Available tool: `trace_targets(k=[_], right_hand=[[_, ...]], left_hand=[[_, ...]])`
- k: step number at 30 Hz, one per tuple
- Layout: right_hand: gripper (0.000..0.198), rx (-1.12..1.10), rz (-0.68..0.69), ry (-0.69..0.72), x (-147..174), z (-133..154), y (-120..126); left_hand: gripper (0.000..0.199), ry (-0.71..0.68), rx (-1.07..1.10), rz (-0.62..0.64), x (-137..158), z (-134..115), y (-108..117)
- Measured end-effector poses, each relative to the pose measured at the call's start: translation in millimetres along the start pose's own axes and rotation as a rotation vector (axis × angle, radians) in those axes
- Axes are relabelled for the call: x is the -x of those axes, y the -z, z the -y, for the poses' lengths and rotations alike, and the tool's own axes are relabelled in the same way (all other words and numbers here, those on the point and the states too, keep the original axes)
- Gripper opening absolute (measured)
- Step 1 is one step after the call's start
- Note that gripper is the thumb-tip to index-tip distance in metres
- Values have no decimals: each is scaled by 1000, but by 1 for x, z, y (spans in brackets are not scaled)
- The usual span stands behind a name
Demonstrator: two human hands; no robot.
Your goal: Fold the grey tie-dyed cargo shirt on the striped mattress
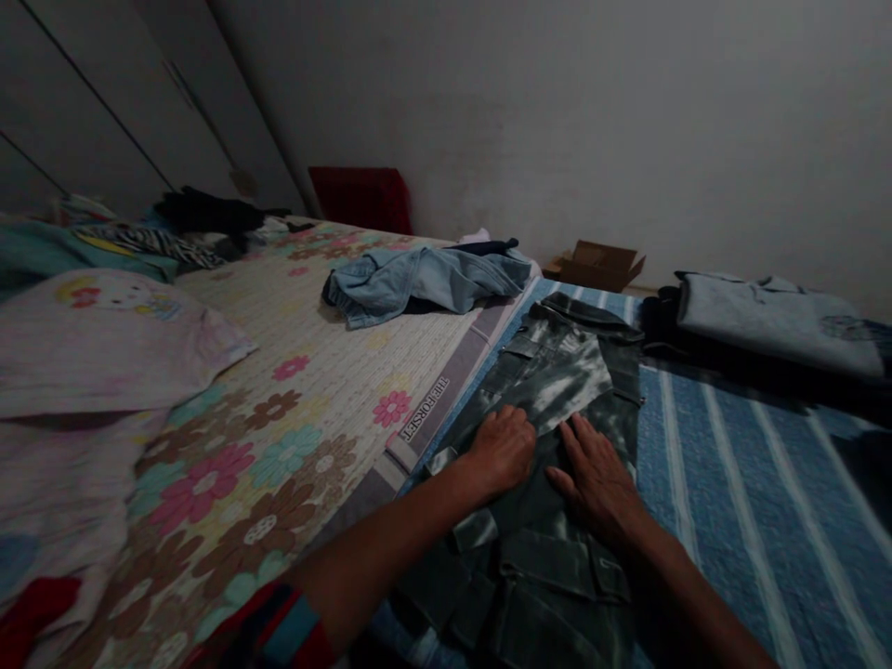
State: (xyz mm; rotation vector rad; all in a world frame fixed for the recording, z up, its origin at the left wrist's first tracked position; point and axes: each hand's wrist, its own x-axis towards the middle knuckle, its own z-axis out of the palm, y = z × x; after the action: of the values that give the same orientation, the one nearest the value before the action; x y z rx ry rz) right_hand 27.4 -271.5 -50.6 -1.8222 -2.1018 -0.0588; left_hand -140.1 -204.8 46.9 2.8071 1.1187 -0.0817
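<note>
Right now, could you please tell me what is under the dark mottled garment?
Blue striped cloth shows on both sides of the garment and seems to run beneath it; whatever its middle covers cannot be seen.

Trousers (533, 506) lie before a box (597, 267), left of stacked clothes (773, 323).

trousers (526, 520) mottled dark green-grey and white; blanket (717, 502) blue, white stripes; mattress cover (348, 400) cream, pink-brown-teal flowers

Pink cloth (104, 344) lies at left on a flowered sheet (334, 362), black cloth (213, 214) at far left. Denim clothing (432, 281) lies farther right. A red object (360, 200) and cardboard box (600, 269) sit near the far wall (592, 111).
</note>
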Motion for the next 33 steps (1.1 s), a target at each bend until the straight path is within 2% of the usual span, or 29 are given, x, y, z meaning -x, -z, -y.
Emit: trace_targets(k=[10, 15, 21, 33], right_hand=[[66, -3, -12, -16, -1, 2, 0], [66, -10, 5, -38, -2, 3, 0], [66, -7, 50, -48, -3, 4, 4], [63, -9, 172, -48, -7, 8, 19]], left_hand=[[24, -12, -74, -48, -1, 3, -17], [27, 40, -62, -29, -2, 5, -13], [23, 2, -96, -15, -1, 6, -13], [19, 4, -22, -132, 2, 11, -23]])
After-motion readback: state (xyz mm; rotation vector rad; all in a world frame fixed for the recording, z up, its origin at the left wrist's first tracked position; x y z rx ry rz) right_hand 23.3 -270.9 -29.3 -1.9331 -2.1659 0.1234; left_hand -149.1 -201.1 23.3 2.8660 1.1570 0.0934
